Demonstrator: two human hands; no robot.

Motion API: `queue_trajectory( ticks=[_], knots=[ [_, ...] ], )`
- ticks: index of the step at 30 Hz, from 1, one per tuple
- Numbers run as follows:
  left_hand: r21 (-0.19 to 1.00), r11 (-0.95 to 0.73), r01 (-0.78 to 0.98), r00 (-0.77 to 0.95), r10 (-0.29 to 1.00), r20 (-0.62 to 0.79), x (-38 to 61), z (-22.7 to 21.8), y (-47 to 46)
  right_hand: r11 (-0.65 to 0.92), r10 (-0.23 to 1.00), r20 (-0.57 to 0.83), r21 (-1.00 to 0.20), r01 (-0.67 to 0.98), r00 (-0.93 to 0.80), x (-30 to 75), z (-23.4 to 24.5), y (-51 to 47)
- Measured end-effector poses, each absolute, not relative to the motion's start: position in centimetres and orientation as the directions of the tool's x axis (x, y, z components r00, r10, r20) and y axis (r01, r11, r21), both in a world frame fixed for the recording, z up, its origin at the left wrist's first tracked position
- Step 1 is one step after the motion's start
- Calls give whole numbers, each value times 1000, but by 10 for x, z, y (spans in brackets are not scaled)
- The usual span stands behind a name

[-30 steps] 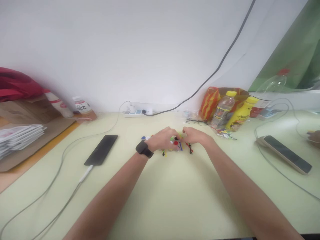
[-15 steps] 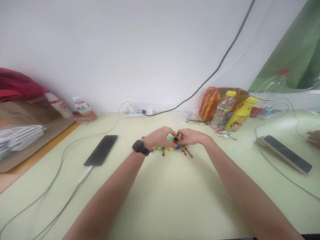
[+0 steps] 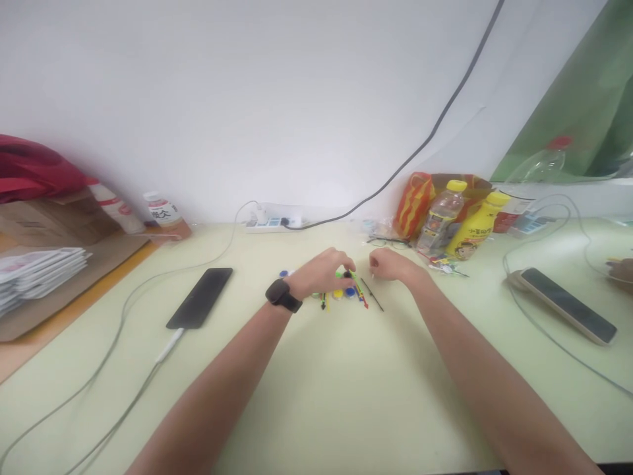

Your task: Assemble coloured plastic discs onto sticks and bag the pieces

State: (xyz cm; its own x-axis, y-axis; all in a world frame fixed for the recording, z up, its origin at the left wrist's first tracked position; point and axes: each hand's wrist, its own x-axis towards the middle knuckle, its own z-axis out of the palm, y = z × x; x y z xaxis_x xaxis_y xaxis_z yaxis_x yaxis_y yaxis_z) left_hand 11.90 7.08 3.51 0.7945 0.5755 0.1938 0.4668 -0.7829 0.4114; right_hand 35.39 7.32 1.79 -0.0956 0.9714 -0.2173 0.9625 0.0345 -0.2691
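Note:
In the head view my left hand (image 3: 321, 272), with a black watch on its wrist, curls thumb and fingers around a small black piece (image 3: 347, 274). Below its fingers lie a yellow disc (image 3: 338, 294), a blue disc (image 3: 350, 292) and a red arrow-tipped stick (image 3: 365, 304). My right hand (image 3: 390, 265) is apart from the left, its fingertips pressed together; a tiny pale bit shows under them, too small to name. A thin black stick (image 3: 373, 296) lies just in front of it. Another blue disc (image 3: 283, 273) sits left of my left hand, which hides part of the pile.
A dark phone (image 3: 200, 297) with a charging cable lies on the left; another phone (image 3: 568, 305) rests on the right. Yellow-capped bottles (image 3: 477, 227), eyeglasses (image 3: 389, 242) and small coloured plastic parts (image 3: 448, 266) are at the back right. A power strip (image 3: 273, 221) lies by the wall.
My right hand has drawn away to the right from my left hand, its fingertips closed. The red bit between the hands no longer shows. My left hand has barely moved.

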Motion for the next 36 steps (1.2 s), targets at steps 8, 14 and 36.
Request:
queue_trajectory(
  ticks=[8, 14, 36],
  knots=[
    [390, -838, 382, 840, 491, 232, 138, 34, 51, -39, 899, -426, -305, 952, -99, 370, 30, 65],
    [333, -896, 294, 929, 350, 122, 158, 20, 34, -135, 826, -550, -402, 906, -121, 375, 36, 59],
    [432, -719, 544, 689, 677, 260, 85, 55, 93, -120, 840, -463, -667, 736, -283, 329, 37, 52]
  ],
)
